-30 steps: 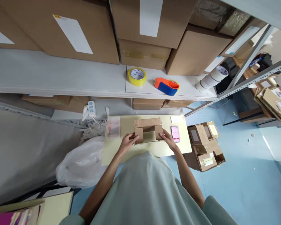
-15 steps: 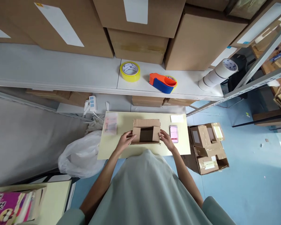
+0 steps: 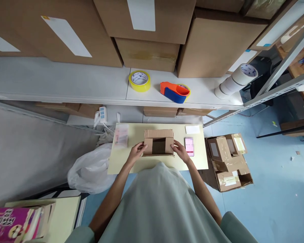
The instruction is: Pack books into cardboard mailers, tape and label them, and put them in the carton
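A small open cardboard box [image 3: 158, 134] sits on the pale yellow table [image 3: 136, 165] in front of me. Its back flap stands up, the two side flaps are folded in, and a dark gap shows between them. My left hand [image 3: 136, 151] grips the box's left end, thumb on the side flap and fingers behind it. At the right end, my right hand [image 3: 179, 150] holds the box in the same way. Just right of that hand lies a phone [image 3: 189, 146] with a lit pink screen.
On the shelf above are a yellow tape roll [image 3: 139, 81], an orange and blue tape dispenser [image 3: 174, 92] and stacked white rolls [image 3: 235, 81]. A carton of smaller boxes [image 3: 228, 162] stands on the floor at right. A white plastic bag [image 3: 91, 168] is at left.
The view has shifted slightly. Both hands keep their hold on the cardboard box, which stays in nearly the same place on the table.
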